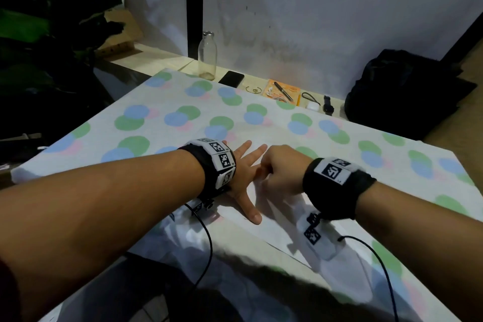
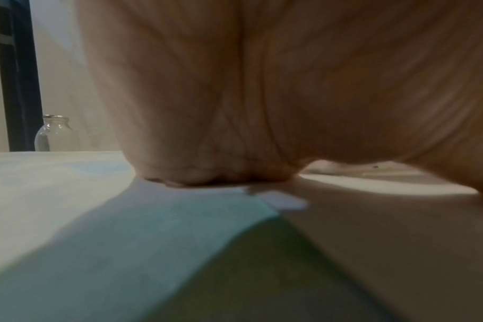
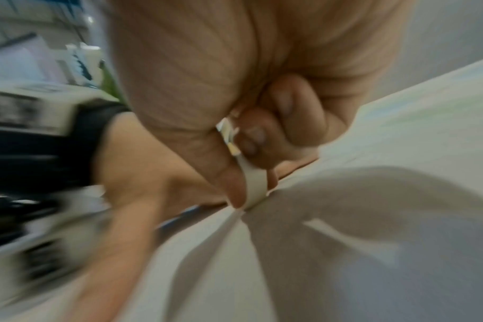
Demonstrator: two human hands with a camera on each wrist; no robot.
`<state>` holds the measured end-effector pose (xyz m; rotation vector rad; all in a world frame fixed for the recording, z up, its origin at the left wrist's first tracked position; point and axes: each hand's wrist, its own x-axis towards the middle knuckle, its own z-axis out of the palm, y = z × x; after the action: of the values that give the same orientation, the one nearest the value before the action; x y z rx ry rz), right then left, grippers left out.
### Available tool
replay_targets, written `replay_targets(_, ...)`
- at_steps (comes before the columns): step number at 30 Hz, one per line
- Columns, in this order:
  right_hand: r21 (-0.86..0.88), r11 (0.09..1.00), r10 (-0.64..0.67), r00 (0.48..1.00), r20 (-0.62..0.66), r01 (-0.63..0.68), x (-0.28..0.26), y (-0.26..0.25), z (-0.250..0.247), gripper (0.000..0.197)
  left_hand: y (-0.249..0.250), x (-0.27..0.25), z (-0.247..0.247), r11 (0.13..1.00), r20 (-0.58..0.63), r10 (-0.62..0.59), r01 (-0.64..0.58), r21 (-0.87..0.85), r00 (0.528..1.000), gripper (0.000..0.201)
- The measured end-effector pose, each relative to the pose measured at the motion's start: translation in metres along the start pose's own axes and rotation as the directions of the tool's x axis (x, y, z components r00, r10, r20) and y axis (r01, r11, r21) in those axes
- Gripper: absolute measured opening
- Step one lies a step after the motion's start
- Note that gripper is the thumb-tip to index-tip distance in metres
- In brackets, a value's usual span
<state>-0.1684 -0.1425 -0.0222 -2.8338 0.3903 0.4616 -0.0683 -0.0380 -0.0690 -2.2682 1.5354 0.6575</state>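
Peeling is judged underway: the strip (image 3: pixel 252 185) is pinched by the right hand (image 1: pixel 281 172), the paper (image 1: pixel 271 136) pinned by the spread left hand (image 1: pixel 243 175); a steady pull is needed.

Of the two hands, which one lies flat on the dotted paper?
The left hand, fingers spread straight on the dotted paper; the right hand is curled instead, pinching a narrow white strip.

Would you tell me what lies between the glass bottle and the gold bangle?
A black phone lies flat between the glass bottle and the bangle, seen in the head view.
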Motion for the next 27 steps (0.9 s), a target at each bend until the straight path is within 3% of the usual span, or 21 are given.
replay_targets(3,0.003,0.997,0.072,0.992,-0.107,-0.072,0.013,0.009,-0.010,0.024,-0.001,0.000,0.000,1.000,0.002,0.009,-0.009,-0.021,1.000,0.140)
replay_targets(6,-0.004,0.998,-0.069,0.997,0.031,0.069,-0.005,-0.010,0.007,0.020,0.003,-0.002,-0.001,0.999,-0.012,-0.010,0.011,0.042,1.000,0.130)
replay_targets(8,0.007,0.997,-0.081,0.994,0.066,0.081,-0.010,-0.008,0.010,0.016,0.002,-0.001,0.000,1.000,-0.012,-0.006,0.006,0.024,1.000,0.130)
replay_targets(12,0.015,0.997,0.072,0.991,-0.115,-0.071,0.009,0.009,-0.009,0.019,-0.002,0.003,0.002,1.000,-0.015,0.009,-0.010,-0.029,1.000,0.141)
replay_targets(16,0.035,0.994,-0.109,0.993,0.039,0.108,-0.013,-0.012,0.011,0.024,0.001,-0.001,-0.001,0.999,-0.006,-0.012,0.012,0.044,1.000,0.125)
replay_targets(19,0.053,0.998,0.044,0.996,-0.075,-0.040,0.002,0.003,-0.001,0.021,-0.001,0.001,0.000,1.000,-0.017,0.009,-0.010,-0.018,1.000,0.137)
replay_targets(21,0.046,0.996,0.077,0.986,-0.145,-0.071,0.008,0.008,-0.004,0.023,-0.002,0.004,0.002,1.000,-0.010,0.007,-0.007,-0.018,1.000,0.142)
replay_targets(25,0.042,0.994,-0.106,0.994,0.038,0.105,-0.012,-0.011,0.014,0.015,-0.001,0.006,0.002,0.999,-0.008,-0.033,0.033,0.020,0.999,0.138)
replay_targets(27,0.044,0.999,-0.001,1.000,-0.028,0.003,-0.001,0.004,0.004,0.016,-0.002,0.005,0.004,1.000,-0.027,-0.003,0.003,0.001,1.000,0.140)
